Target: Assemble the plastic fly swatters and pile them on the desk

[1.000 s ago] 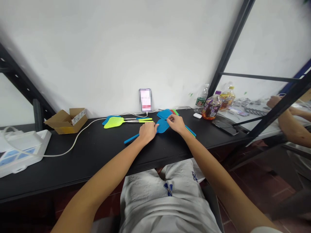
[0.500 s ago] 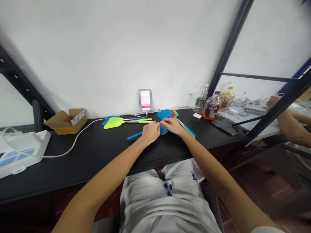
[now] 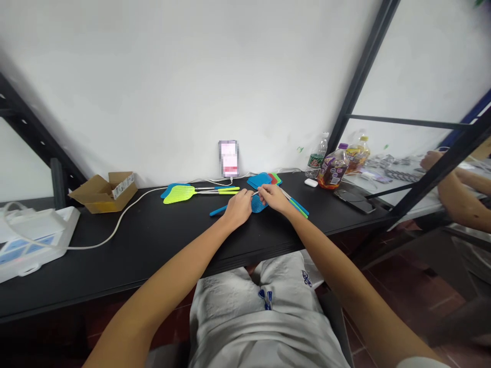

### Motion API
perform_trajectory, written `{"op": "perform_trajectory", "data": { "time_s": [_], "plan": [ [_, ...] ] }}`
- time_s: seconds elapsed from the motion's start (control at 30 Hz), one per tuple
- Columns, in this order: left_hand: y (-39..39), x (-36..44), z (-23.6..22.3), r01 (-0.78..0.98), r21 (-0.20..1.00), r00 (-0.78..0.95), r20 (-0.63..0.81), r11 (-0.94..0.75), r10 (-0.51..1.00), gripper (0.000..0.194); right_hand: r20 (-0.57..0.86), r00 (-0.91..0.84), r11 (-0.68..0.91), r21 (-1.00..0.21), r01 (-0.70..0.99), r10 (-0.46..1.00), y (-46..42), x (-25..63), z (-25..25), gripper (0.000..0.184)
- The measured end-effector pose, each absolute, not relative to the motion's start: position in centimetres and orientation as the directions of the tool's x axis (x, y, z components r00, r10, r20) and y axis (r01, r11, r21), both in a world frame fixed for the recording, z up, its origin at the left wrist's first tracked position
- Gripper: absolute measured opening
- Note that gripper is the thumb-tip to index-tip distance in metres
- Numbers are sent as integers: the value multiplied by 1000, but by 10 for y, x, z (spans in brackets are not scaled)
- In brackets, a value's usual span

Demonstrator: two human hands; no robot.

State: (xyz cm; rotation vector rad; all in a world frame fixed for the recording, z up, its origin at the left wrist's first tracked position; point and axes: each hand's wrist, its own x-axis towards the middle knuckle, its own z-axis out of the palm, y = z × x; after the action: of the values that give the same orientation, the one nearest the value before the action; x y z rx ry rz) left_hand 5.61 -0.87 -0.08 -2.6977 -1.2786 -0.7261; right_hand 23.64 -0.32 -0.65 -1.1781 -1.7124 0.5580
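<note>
Blue fly swatter (image 3: 258,205) worked by two hands at a black table (image 3: 153,235)

The left hand (image 3: 238,207) has its fingers curled in over the swatter's middle, with the blue handle (image 3: 218,211) sticking out to the left. Thumb and fingertips of the right hand (image 3: 271,198) are nearly closed, pinching a thin pale rod (image 3: 255,193) that shows between the two hands — whether it is the swatter's own shaft is too small to tell. The swatter's mesh head shows just below the fingertips, partly covered by them.

To the left, a yellow-green swatter (image 3: 179,194) lies partly over another blue swatter (image 3: 171,188), handles pointing right. Behind the right hand, a further blue head (image 3: 259,180) overlaps a red head (image 3: 273,179) and a green head (image 3: 277,178); blue and green handles (image 3: 298,205) slant out beyond the wrist.

A phone (image 3: 229,159) leans upright on the wall, its cable plugged in below. An open cardboard box (image 3: 104,198) sits far left — bottles (image 3: 332,168), a small white case (image 3: 311,182) and a dark phone (image 3: 354,201) are at the right. Another person's arm (image 3: 458,202) shows past the black frame (image 3: 360,76).
</note>
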Motion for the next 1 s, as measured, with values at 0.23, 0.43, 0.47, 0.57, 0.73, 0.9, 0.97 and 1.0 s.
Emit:
{"op": "perform_trajectory", "data": {
  "time_s": [0.23,0.43,0.47,0.57,0.73,0.9,0.97,1.0],
  "plan": [
    [-9,55,1,798,126,494,425,-590,759,26,577,326,310,-740,597,749,-5,244,4,39],
    [-10,58,4,808,102,495,419,-581,761,26,677,445,276,-683,676,586,-4,247,4,38],
    [-10,58,4,808,97,495,424,-581,759,26,678,451,269,-682,680,580,-4,246,4,38],
    [-10,58,4,810,90,495,425,-580,758,27,680,468,247,-680,690,565,-3,246,4,37],
    [-4,52,3,839,111,459,384,-533,801,25,640,597,175,-739,650,484,-4,262,9,36],
    [8,43,-1,873,142,386,382,-466,840,23,580,717,137,-805,577,387,-2,283,12,34],
    [12,42,-2,884,154,360,380,-442,852,23,570,725,135,-813,566,386,0,286,11,34],
    [13,42,-3,887,159,350,380,-433,856,23,570,720,138,-812,567,395,0,286,10,34]
  ]
}}
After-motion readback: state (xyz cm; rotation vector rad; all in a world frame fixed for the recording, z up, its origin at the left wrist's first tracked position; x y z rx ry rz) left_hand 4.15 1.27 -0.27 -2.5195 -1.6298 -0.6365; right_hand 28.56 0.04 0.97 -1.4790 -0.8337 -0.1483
